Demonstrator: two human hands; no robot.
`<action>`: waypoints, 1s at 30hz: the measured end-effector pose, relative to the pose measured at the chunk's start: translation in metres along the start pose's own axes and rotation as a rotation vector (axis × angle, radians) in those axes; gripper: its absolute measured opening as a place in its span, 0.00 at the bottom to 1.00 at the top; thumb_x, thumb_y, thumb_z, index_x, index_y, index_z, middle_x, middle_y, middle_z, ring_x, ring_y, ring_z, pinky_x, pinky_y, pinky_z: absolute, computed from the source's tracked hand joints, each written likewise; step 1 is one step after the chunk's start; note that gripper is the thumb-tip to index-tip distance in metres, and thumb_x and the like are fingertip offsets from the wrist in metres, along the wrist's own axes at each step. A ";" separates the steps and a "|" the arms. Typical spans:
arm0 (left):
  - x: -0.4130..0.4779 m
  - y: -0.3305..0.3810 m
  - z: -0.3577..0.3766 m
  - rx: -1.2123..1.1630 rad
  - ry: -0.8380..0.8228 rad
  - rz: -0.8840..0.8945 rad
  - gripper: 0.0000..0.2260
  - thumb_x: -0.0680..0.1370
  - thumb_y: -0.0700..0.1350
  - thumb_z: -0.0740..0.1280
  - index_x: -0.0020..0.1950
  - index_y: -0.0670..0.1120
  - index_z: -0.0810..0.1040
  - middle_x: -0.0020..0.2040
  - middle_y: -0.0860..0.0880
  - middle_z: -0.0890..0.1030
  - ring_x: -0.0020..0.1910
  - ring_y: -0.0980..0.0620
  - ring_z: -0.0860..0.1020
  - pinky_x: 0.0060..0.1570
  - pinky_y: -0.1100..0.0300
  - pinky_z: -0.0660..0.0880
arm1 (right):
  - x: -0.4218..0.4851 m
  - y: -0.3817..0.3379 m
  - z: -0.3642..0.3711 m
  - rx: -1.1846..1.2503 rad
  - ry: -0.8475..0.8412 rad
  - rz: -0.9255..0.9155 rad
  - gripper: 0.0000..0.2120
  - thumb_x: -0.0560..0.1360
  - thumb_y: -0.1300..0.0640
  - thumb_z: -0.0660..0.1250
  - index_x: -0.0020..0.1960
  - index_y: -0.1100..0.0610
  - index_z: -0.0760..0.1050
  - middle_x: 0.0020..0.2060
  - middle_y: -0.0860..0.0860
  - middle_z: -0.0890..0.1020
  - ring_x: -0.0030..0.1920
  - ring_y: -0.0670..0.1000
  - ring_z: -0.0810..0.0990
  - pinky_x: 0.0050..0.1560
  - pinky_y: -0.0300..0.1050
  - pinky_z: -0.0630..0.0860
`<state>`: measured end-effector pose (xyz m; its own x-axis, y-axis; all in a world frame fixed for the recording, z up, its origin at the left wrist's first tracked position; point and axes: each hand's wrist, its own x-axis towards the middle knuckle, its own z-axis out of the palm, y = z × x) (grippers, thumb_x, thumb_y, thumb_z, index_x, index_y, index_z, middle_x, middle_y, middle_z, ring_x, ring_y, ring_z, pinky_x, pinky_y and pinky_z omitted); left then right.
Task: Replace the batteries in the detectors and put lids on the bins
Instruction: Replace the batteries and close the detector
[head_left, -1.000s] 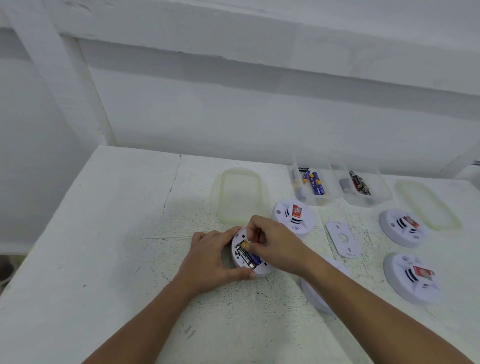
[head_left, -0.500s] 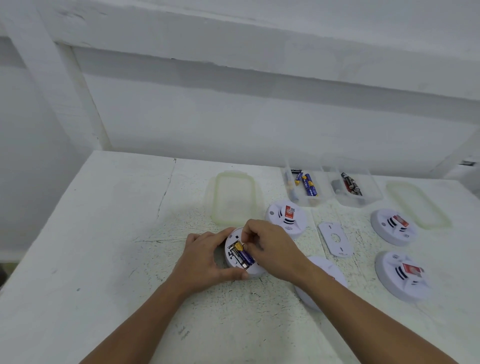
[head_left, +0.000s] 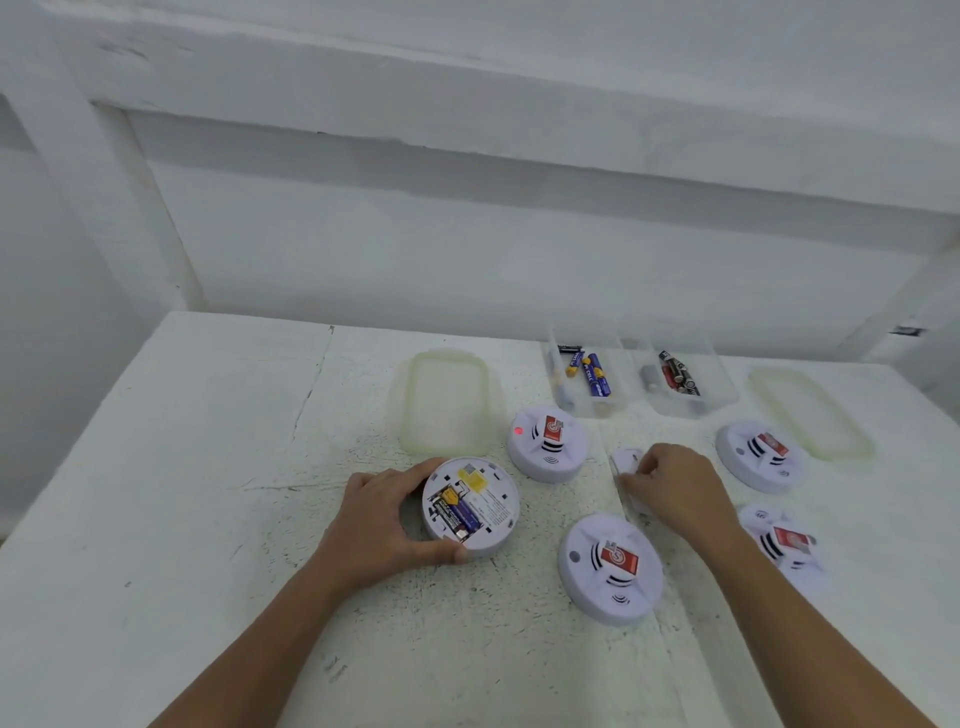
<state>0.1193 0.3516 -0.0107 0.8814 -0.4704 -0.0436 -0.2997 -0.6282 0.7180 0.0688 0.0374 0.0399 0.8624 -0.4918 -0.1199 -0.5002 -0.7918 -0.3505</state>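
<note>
At lower centre, nearest us, the near detector (head_left: 610, 569) lies face up and closed on the tabletop (head_left: 208, 519). Just beyond it are the hands. The left hand (head_left: 384, 525) has its grip curled round the rim of the open detector (head_left: 470, 506), left of centre. That one lies back up with two batteries (head_left: 454, 512) seated in its bay, so we judge the swap here done bar the cover.

Right of centre, the right hand (head_left: 675, 488) has its grip curled onto the plate (head_left: 623, 462), pinching its edge as far as we can tell. The plate lies on the tabletop, half hidden by the fingers. We take the step in hand to be fetching it to close the open detector.

Three more lie face up:
- the low detector (head_left: 787, 540) at lower right, beside the forearm
- the right detector (head_left: 756, 457)
- the lit detector (head_left: 548, 444) at centre, showing a red light

Whether these hold fresh cells we cannot tell.

Farther back, the left lid (head_left: 447, 402) and right lid (head_left: 810, 413) lie flat beside the left bin (head_left: 587, 405) and right bin (head_left: 680, 408), not on them — the lidding is all left to do.
</note>
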 end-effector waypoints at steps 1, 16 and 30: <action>-0.001 0.000 -0.001 0.001 0.000 -0.008 0.40 0.53 0.79 0.66 0.63 0.76 0.59 0.54 0.65 0.76 0.58 0.53 0.67 0.50 0.67 0.60 | -0.001 0.000 0.003 0.009 0.011 0.002 0.13 0.68 0.54 0.71 0.34 0.59 0.70 0.31 0.54 0.75 0.31 0.52 0.70 0.32 0.43 0.65; -0.006 0.017 -0.009 -0.037 -0.055 -0.020 0.44 0.46 0.77 0.69 0.60 0.75 0.58 0.54 0.70 0.70 0.52 0.67 0.60 0.54 0.64 0.59 | 0.000 0.016 -0.013 0.357 -0.033 0.022 0.07 0.70 0.58 0.73 0.42 0.61 0.78 0.34 0.50 0.77 0.34 0.50 0.74 0.33 0.41 0.67; -0.006 0.018 -0.008 -0.029 -0.043 -0.052 0.44 0.49 0.70 0.75 0.61 0.74 0.59 0.55 0.68 0.73 0.51 0.75 0.57 0.53 0.71 0.58 | -0.028 -0.085 -0.024 0.058 -0.367 -0.841 0.08 0.72 0.56 0.70 0.50 0.54 0.76 0.65 0.43 0.73 0.61 0.40 0.69 0.57 0.25 0.61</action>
<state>0.1116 0.3481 0.0079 0.8788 -0.4642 -0.1111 -0.2424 -0.6345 0.7339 0.0857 0.1097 0.0959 0.9161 0.3913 -0.0879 0.2990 -0.8124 -0.5006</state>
